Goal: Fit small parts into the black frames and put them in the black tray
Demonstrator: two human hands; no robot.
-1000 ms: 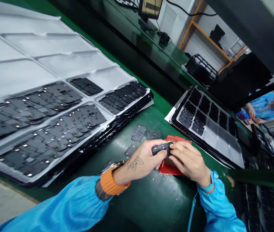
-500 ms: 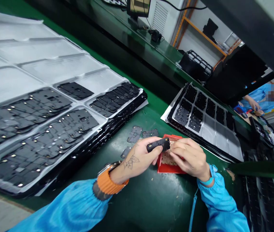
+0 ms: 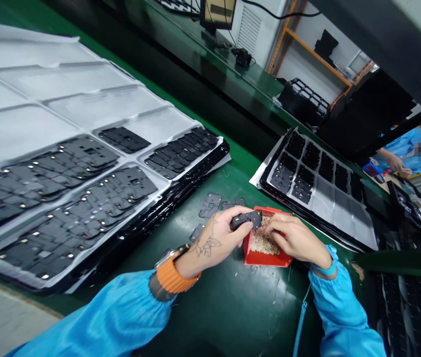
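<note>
My left hand [image 3: 219,235] is closed round a black plastic part [image 3: 247,219], thumb on top and its far end sticking out toward the right. A red bin [image 3: 266,259] with many tiny pale pieces [image 3: 264,243] stands just beyond it on the green bench. Over the bin's right side, my right hand [image 3: 294,238] has its fingers bent and drawn together at the pieces; whatever lies between the fingertips is too small to make out. Flat dark parts lie loose behind my left hand, one of them a thin plate [image 3: 210,205].
A large tray [image 3: 180,186] with rows of black parts and white-lined compartments fills the left. A smaller tray [image 3: 318,186] of black parts sits at the back right. A blue coiled cord [image 3: 300,322] hangs from my right wrist. Another person's hands [image 3: 398,163] work far right.
My right hand has moved off the black part's end and down to the pale pieces in the bin. The part in my left hand has turned slightly.
</note>
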